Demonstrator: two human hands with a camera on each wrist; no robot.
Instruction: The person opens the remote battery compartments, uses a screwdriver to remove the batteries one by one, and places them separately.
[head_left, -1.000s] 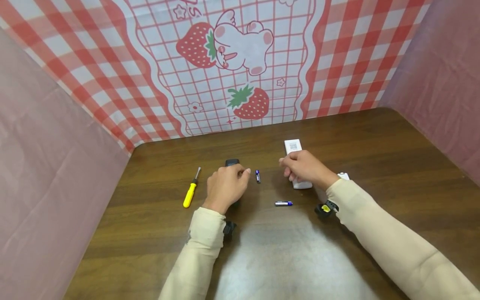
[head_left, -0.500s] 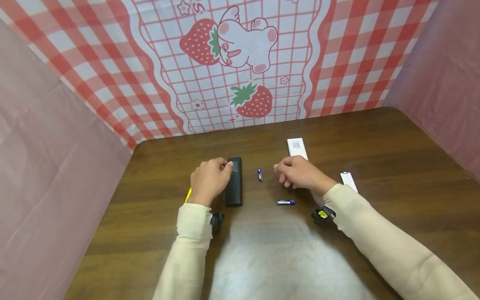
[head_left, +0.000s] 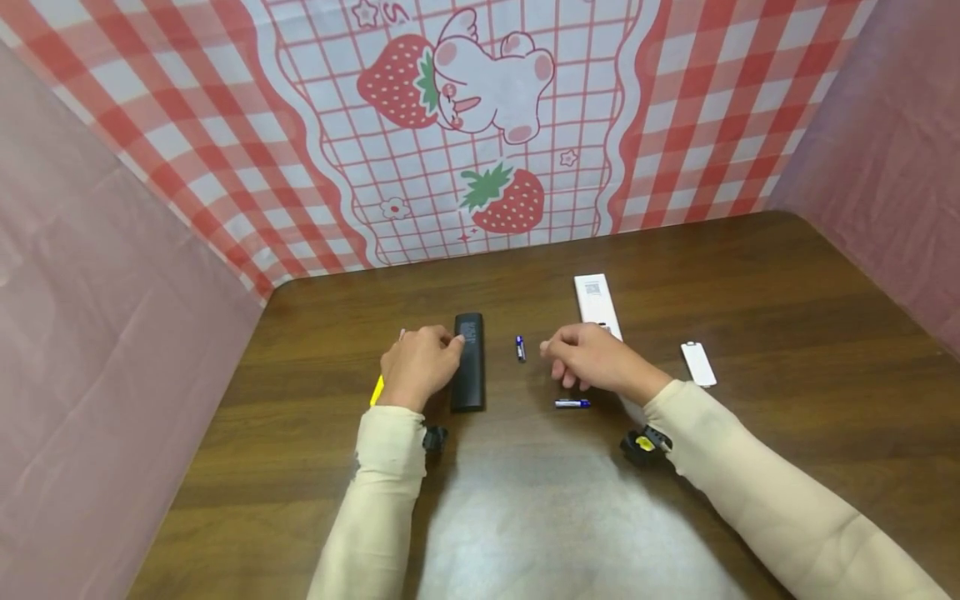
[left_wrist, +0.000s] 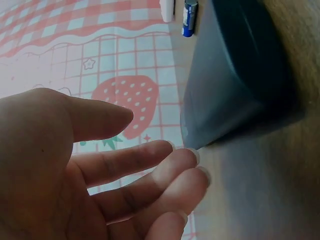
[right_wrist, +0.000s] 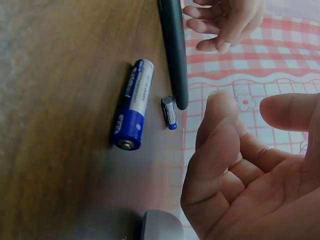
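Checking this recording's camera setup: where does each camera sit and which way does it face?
Head: worn on the head, facing forward and down at the table and checked cloth; left hand, right hand and sleeves show.
Left wrist: worn there, facing toward the black device; only the left hand shows.
Right wrist: worn there, facing two batteries; both hands show.
Head and right wrist share the two batteries.

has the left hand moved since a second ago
Yes, leftward: the left hand covered most of the black remote in the head view; now it sits mostly left of it, partly hiding the yellow screwdriver.
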